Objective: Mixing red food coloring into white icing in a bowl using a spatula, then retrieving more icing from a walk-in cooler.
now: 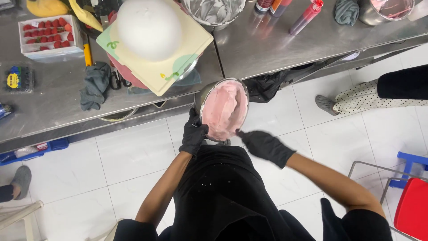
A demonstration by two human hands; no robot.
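Pink cream fills a round metal bowl held tilted toward the camera at the centre of the frame, just below the front edge of the steel table. The left hand, in a black glove, is closed around the bowl's lower left rim and holds it up. The right hand, also gloved in black, sits at the bowl's lower right, fingers curled and blurred, its fingertips at the cream's edge; whether it grips a tool cannot be told.

Above the bowl, on the table, a white domed cake sits on a pale square board whose corner overhangs the table edge just beside the bowl's upper rim. A dark grey cloth lies left of the board, and a tray of strawberries is in the upper left. A second bowl with swirled cream stands at the top centre.

White tiled floor lies open to the left and right of the person's arms. Another person's foot stands at the right, near the table, and a red stool occupies the lower right corner.
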